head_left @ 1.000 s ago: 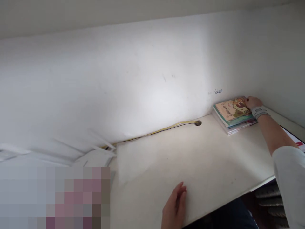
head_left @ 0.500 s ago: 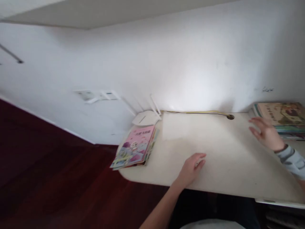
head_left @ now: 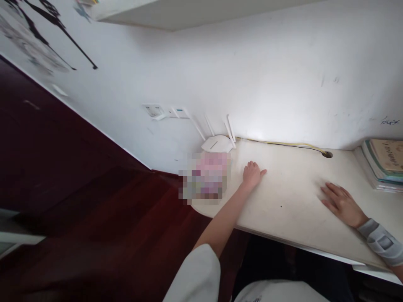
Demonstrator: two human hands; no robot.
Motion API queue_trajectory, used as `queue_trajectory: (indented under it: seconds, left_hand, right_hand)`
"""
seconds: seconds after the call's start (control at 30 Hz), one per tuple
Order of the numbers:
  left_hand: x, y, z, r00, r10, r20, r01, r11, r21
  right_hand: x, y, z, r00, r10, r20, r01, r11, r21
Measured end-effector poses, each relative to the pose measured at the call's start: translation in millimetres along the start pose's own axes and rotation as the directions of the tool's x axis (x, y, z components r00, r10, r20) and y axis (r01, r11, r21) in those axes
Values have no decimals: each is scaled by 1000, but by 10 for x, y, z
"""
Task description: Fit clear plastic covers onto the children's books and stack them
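My left hand (head_left: pixel 252 173) rests on the pale desktop (head_left: pixel 283 230), its thumb apart and nothing in it. Just left of that hand lie pink-covered booklets (head_left: pixel 212 167), blurred into blocks here. Over the right part of the desk, my right hand (head_left: pixel 344 205) has its fingers spread and holds nothing. A grey band (head_left: pixel 382 241) wraps that wrist. Whether the right palm touches the surface I cannot tell. Up and to the right of it sits a stack of books (head_left: pixel 388 155) against the wall.
A white router (head_left: pixel 218 144) with several antennas stands at the back left. Thin yellow and black cables (head_left: pixel 283 144) run along the wall to a cable hole (head_left: pixel 327 154). Wall sockets (head_left: pixel 154 110) are left of the router. A shelf (head_left: pixel 189 14) overhangs the top.
The view has swung left. My left hand has moved forward and left across the desk, closer to the booklets. My right hand has come away from the book stack, toward the desk's front.
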State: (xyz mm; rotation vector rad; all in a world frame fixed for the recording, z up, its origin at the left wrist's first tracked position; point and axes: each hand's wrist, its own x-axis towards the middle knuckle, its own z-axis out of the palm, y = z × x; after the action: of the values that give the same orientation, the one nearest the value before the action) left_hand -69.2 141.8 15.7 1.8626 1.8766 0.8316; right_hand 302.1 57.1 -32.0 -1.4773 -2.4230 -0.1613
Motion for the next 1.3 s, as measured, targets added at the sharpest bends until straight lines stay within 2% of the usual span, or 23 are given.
queue_trajectory:
  seconds: [0.17, 0.33, 0.5, 0.6, 0.67, 0.7, 0.73, 0.77, 0.8, 0.87, 0.97, 1.07, 1.13, 1.2, 1.23, 1.3]
  left_hand:
    - [-40, -4, 57, 998, 38, 43, -42, 996, 85]
    - [-44, -5, 24, 992, 38, 122, -61, 981, 186]
    - [-43, 84, -109, 996, 52, 78, -70, 964, 257]
    - [-176, 315, -115, 992, 121, 25, -123, 962, 243]
    - [-348, 578, -54, 982, 191, 9, -190, 969, 155]
    - [-448, 737, -12, 974, 227, 6, -226, 970, 87]
    - [-549, 908, 30, 964, 264, -30, -265, 947, -181]
    - [-642, 1081, 67, 961, 271, -61, -268, 847, -458]
    - [-721, 1249, 93, 962, 263, -72, -243, 706, -665]
    - [-831, 1526, 116, 981, 176, -83, -153, 432, -889]
    - [-903, 1701, 127, 998, -45, -47, -39, 154, -987]
    - [-971, 1588, 203, 968, -237, 76, 75, -17, -997]
    - [-1042, 1431, 293, 926, -344, 156, 133, -90, -987]
    - [-1123, 1269, 384, 875, -437, 207, 164, -134, -977]
    - [-1163, 1198, 422, 850, -476, 223, 173, -147, -974]
    - [-1232, 1082, 472, 810, -531, 248, 187, -166, -968]
  right_hand:
    - [12, -13, -23, 1000, -3, -1, 3, 1000, -9]
    - [14, 5, 6, 999, -28, -31, 28, 1000, 5]
    - [29, 36, 17, 995, -6, -101, 21, 989, 147]
    - [61, 94, -10, 970, 124, -208, -47, 939, 341]
    - [85, 149, -38, 923, 279, -264, -127, 871, 474]
    - [96, 178, -54, 892, 357, -277, -165, 829, 535]
    - [104, 205, -71, 858, 429, -283, -198, 784, 589]
    - [111, 231, -89, 823, 492, -285, -223, 740, 635]
    - [114, 255, -108, 790, 541, -289, -236, 703, 671]
    - [111, 293, -151, 733, 601, -319, -234, 663, 712]
    - [86, 323, -234, 672, 618, -409, -189, 677, 712]
    - [50, 297, -334, 657, 570, -492, -159, 744, 649]
    - [35, 239, -389, 691, 497, -525, -162, 814, 558]
    - [34, 157, -410, 768, 391, -507, -165, 886, 434]
    - [38, 112, -401, 820, 336, -463, -166, 914, 369]
    - [52, 37, -346, 925, 250, -285, -182, 952, 246]
